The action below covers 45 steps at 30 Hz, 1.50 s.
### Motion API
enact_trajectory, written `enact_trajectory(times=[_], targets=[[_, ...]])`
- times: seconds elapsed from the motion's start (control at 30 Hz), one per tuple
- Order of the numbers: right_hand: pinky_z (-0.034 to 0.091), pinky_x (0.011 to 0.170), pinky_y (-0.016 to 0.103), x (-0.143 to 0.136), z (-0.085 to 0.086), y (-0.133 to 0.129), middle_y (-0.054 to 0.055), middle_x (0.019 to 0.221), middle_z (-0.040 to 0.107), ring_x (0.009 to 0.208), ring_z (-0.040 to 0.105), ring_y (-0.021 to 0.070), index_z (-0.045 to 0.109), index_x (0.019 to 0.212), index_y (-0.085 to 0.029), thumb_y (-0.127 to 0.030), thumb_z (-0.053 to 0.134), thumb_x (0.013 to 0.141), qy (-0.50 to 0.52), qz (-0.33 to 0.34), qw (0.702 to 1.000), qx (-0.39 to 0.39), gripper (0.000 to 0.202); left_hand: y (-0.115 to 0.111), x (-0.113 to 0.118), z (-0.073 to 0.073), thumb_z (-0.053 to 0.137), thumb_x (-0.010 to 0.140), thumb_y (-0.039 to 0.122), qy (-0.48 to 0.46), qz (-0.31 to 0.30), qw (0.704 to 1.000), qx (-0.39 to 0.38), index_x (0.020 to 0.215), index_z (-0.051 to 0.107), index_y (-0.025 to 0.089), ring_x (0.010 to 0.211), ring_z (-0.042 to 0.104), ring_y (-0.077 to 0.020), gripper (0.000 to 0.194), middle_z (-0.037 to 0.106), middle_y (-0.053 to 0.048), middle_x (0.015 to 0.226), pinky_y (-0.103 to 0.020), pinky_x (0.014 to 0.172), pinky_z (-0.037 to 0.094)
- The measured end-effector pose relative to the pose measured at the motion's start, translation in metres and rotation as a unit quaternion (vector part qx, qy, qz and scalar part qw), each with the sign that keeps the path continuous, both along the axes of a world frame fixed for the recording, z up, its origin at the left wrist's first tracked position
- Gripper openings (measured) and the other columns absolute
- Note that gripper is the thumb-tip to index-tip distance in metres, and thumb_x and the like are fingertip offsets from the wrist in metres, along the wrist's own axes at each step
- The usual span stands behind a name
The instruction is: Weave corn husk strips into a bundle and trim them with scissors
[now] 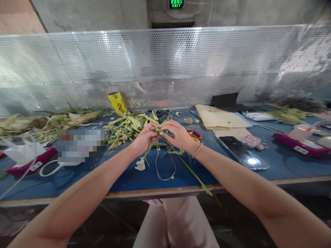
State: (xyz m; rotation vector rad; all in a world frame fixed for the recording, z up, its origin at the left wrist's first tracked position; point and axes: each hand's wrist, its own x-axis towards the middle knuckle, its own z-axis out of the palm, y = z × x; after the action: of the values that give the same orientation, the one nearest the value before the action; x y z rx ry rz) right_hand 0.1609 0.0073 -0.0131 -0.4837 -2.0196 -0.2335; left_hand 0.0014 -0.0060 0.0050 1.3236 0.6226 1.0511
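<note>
Near the middle of the blue table, my left hand point(146, 138) and my right hand point(177, 135) meet with their fingertips together. Both pinch a small piece of green leaf point(159, 129), largely hidden by the fingers. Below them a thin string point(175, 169) hangs or lies in a loop on the table. A pile of green leaf pieces point(124, 128) lies beside and behind my left hand. One long green strip point(195, 175) runs from near my right hand to the table's front edge. Red-handled scissors point(194, 133) are partly hidden behind my right wrist.
On the blue table point(124, 184) stand a yellow can point(117, 103) and a purple power strip point(301, 146). A phone point(241, 151), brown paper point(222, 119) and a pink case point(250, 140) lie right. Dried husks point(77, 120) lie left. A perforated metal screen point(165, 65) rises behind.
</note>
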Motion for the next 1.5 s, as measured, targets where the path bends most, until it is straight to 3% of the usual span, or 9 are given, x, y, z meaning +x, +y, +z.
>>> enact_trajectory(times=[0.2,0.37,0.5,0.77,1.03,1.5], targets=[[0.044,0.066,0.028,-0.009,0.003,-0.006,0.002,0.071,0.053,0.07,0.051,0.0131,0.05,0.068,-0.018,-0.02,0.049,0.077,0.129,-0.006,0.979,-0.157,0.01,0.003,0.003,-0.007,0.06,0.068,0.022,0.051,0.035,0.995,0.083,0.071,0.037,0.019,0.046,0.03,-0.0038,0.023,0.037,0.007,0.055,-0.018,0.044,0.023],[0.044,0.059,0.027,-0.016,0.004,-0.009,-0.002,0.064,0.051,0.059,0.051,0.0109,0.049,0.068,-0.019,-0.026,0.055,0.072,0.228,0.045,0.911,-0.342,0.01,0.008,0.001,-0.011,0.056,0.074,0.03,0.11,0.096,0.974,0.171,0.069,0.037,0.019,0.046,0.027,-0.0043,0.023,0.032,0.007,0.055,-0.019,0.044,0.021],[0.048,0.065,0.029,-0.018,0.004,-0.009,-0.002,0.066,0.053,0.062,0.056,0.0112,0.048,0.069,-0.019,-0.027,0.058,0.068,0.276,0.113,0.865,-0.404,0.013,0.006,0.0,-0.01,0.056,0.074,0.03,0.144,0.151,0.954,0.213,0.069,0.037,0.019,0.047,0.029,-0.0046,0.022,0.033,0.007,0.057,-0.019,0.045,0.023],[0.052,0.065,0.029,-0.02,0.006,-0.012,-0.004,0.063,0.055,0.059,0.056,0.0098,0.049,0.069,-0.02,-0.029,0.06,0.067,0.3,0.153,0.833,-0.44,0.015,0.003,0.001,-0.01,0.058,0.073,0.026,0.134,0.194,0.931,0.28,0.079,0.043,0.02,0.047,0.033,-0.0052,0.017,0.039,0.006,0.057,-0.019,0.044,0.025],[0.053,0.063,0.028,-0.021,0.009,-0.016,-0.003,0.063,0.057,0.057,0.058,0.0095,0.048,0.069,-0.02,-0.029,0.058,0.071,0.318,0.14,0.838,-0.421,0.014,-0.003,0.003,-0.008,0.06,0.07,0.029,0.107,0.201,0.939,0.257,0.081,0.045,0.021,0.054,0.04,-0.0065,0.02,0.041,0.005,0.062,-0.02,0.052,0.032],[0.053,0.061,0.028,-0.021,0.009,-0.017,-0.004,0.06,0.056,0.057,0.057,0.0101,0.048,0.069,-0.02,-0.027,0.057,0.072,0.319,0.15,0.832,-0.429,0.012,-0.005,0.006,-0.008,0.058,0.072,0.028,0.129,0.194,0.935,0.267,0.076,0.05,0.019,0.055,0.039,-0.007,0.013,0.046,0.003,0.068,-0.021,0.052,0.032]])
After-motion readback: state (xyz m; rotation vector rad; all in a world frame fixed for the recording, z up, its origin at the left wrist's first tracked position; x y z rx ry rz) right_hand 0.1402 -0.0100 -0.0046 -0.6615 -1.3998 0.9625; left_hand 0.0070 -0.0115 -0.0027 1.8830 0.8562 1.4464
